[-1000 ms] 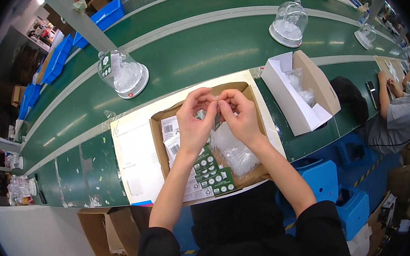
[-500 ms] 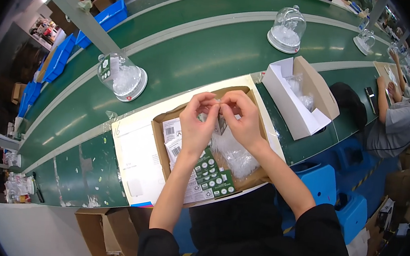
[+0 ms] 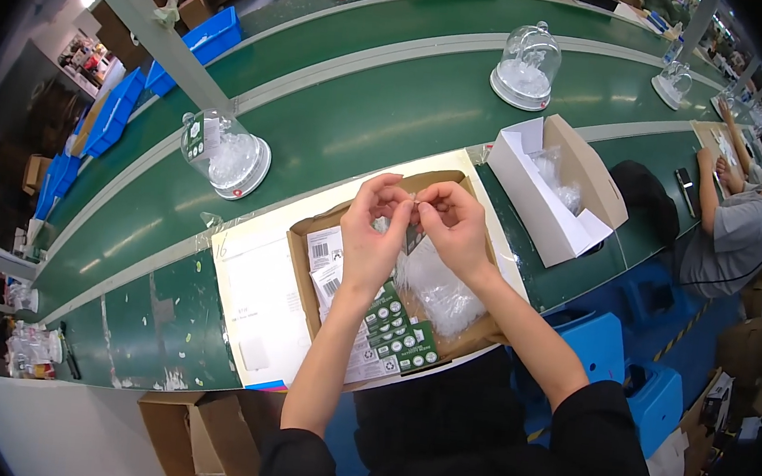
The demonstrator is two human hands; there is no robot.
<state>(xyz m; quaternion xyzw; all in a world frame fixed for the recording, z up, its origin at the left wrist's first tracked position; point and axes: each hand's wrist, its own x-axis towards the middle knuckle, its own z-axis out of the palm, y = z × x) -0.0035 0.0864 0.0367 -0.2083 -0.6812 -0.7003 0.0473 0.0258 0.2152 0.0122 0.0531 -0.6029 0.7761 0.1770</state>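
My left hand [image 3: 376, 228] and my right hand [image 3: 455, 229] meet above the far part of a shallow cardboard tray [image 3: 301, 262]. Thumbs and fingertips of both are pinched together at one spot. What they pinch is too small to make out; a thin clear piece seems to hang below. Inside the tray lie green-and-white printed cards [image 3: 401, 332], white barcode labels [image 3: 325, 260] to the left, and a heap of clear plastic bags [image 3: 449, 295] under my right wrist.
The tray rests on a white board [image 3: 245, 317]. Clear domes on white bases stand on the green belt, at left [image 3: 232, 164] and far right [image 3: 525, 73]. An open white box [image 3: 541, 198] holds clear wrap. A co-worker [image 3: 737, 208] sits right, near blue stools [image 3: 591, 341].
Both hands stay pinched together over the tray, with the fingertips slightly shifted. The whole view has moved a little; the tray and domes appear slightly lower.
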